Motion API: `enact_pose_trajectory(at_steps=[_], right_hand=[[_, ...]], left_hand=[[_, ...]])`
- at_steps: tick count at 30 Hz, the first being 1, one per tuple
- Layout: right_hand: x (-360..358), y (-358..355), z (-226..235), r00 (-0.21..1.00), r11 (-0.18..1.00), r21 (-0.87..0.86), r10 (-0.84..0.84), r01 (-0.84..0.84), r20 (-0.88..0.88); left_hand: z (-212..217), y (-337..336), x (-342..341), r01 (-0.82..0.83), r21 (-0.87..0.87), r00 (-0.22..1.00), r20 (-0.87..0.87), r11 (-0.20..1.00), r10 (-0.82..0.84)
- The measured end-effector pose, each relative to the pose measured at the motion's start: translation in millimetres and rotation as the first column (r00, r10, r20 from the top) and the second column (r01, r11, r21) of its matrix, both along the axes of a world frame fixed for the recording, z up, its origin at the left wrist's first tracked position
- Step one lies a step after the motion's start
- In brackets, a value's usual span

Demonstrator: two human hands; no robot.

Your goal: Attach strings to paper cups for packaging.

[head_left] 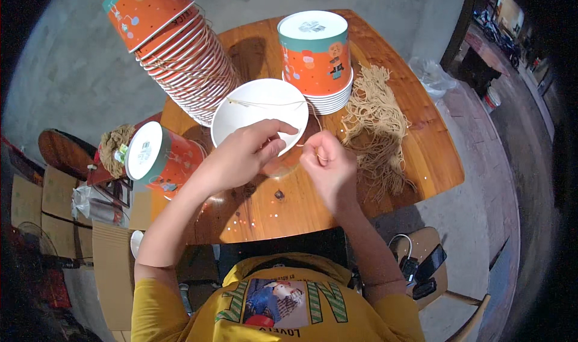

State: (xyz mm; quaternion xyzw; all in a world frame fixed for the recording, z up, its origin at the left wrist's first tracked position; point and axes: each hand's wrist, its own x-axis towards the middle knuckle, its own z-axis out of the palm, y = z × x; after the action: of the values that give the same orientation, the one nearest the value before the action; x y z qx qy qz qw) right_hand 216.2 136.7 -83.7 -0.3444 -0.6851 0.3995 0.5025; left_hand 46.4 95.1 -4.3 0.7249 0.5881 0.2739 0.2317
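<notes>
A paper bucket (259, 92) with a white inside stands on the table with its mouth tilted toward me. A thin tan string (274, 104) crosses its inside and runs out over the right rim. My left hand (244, 152) is over the bucket's near rim, its thumb and forefinger curved and apart with nothing seen between them; its other fingers are hidden. Right of the bucket, my right hand (331, 167) is closed in a pinch on the string, and a bit of it shows at the fingers. Beside that hand lies a bundle of tan strings (379, 125).
A tall leaning stack of orange buckets (180, 53) with strings stands at the back left. Upside-down buckets (316, 59) are stacked behind. Another orange bucket (174, 161) lies tilted at the left edge of the wooden table (415, 137). A phone (430, 264) rests on a chair at lower right.
</notes>
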Motion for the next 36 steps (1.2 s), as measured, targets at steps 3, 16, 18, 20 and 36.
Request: enact_pose_trajectory(at_steps=[3,16,18,20,36], right_hand=[[-1,1,0,1.0,1.0,-0.022,-0.007,0.007,0.009],[-9,0,-7,0.998,0.999,0.023,-0.048,0.049,-0.037],[-12,0,-8,0.998,0.999,0.009,-0.051,0.051,-0.022],[-14,1,-11,0.997,0.998,0.018,-0.058,0.059,-0.052],[-5,14,-6,0.995,0.995,0.081,0.072,-0.066,-0.075]], left_hand=[[2,9,-3,0.044,-0.208,0.999,0.032,0.977,-0.039],[-12,25,-13,0.142,-0.312,0.977,0.197,0.939,-0.082],[-14,26,-13,0.151,-0.306,0.973,0.212,0.94,-0.087],[-14,27,-12,0.154,-0.265,0.972,0.216,0.952,-0.098],[-8,32,-12,-0.023,-0.226,0.9,0.419,0.974,0.118]])
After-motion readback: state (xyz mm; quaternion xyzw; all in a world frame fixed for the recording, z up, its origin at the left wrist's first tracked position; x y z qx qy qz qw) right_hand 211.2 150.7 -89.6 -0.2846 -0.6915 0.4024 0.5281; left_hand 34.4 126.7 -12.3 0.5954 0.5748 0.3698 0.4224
